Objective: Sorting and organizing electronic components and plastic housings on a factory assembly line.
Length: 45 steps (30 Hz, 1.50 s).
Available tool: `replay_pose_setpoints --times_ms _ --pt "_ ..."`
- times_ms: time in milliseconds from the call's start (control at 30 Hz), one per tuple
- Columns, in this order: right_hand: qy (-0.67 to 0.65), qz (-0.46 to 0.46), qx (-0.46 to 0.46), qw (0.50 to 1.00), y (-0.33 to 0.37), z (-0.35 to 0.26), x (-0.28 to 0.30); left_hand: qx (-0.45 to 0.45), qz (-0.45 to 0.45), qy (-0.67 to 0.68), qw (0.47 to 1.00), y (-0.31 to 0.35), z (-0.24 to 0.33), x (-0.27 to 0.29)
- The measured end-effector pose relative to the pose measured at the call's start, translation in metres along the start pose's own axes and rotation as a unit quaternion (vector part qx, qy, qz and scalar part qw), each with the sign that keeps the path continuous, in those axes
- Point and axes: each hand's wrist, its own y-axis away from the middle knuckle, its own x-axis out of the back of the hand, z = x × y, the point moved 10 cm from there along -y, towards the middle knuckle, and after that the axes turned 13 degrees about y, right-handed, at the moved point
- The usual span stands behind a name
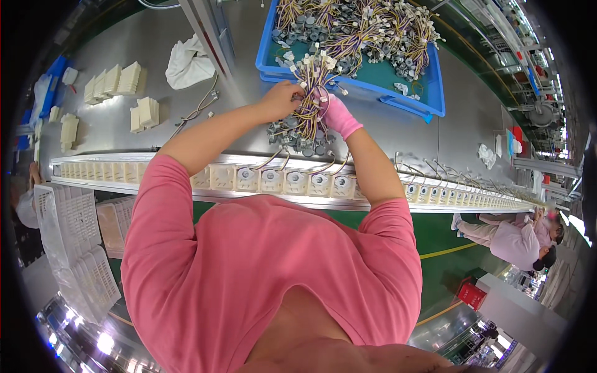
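I saw both hands working one bundle of wire harnesses (309, 102) at the far side of the table (398, 133), just near of the blue tray (435, 93). The left hand (281, 99), bare, was closed around the bundle's left side. The right hand (336, 113), in a pink glove, gripped the same bundle from the right, so the yellow, purple and white wires stood up between them, white connector ends fanned toward the tray and grey round parts hanging toward the near rail.

To do this step well, I judged the grip should sit close to the middle of the bundle, so the grey ends hung free and did not knot. One hand should hold steady while the other teased out a single harness; pulling several at once would likely tangle the wires.

Counting: two hands on one bundle, and one blue tray, heaped with more harnesses than I could count. Along the near rail, a row of cream housings (292, 181) ran left to right; about five directly below the hands showed grey round inserts, and the rest were too many and too small toward the right to count. At far left lay roughly six stacks of cream parts (115, 81), and one white cloth (186, 62) beside them.
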Motion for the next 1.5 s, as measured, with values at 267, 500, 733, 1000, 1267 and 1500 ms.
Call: replay_pose_setpoints --times_ms 267,500,733,1000,1267,1500 --pt "-0.204 -0.097 -0.154 0.962 0.002 0.03 -0.02 0.152 -0.051 0.052 0.986 -0.003 -0.025 -0.015" --pt "-0.372 -0.107 -0.183 0.904 0.005 0.024 -0.03 0.118 -0.075 0.133 0.981 -0.004 -0.03 0.001" --pt "-0.043 -0.132 -0.207 0.968 -0.001 0.038 -0.026 0.006 -0.247 -0.207 0.947 0.04 0.061 0.032" --pt "0.071 -0.157 -0.222 0.96 0.0 0.037 -0.024 0.267 -0.081 0.196 0.94 0.073 0.006 0.089" --pt "0.247 -0.323 -0.17 0.898 0.0 0.003 -0.007 0.199 -0.108 0.069 0.972 0.02 -0.053 -0.026" --pt "0.084 -0.329 -0.217 0.915 0.02 0.021 0.028 0.219 -0.083 0.374 0.897 -0.005 -0.045 -0.06"
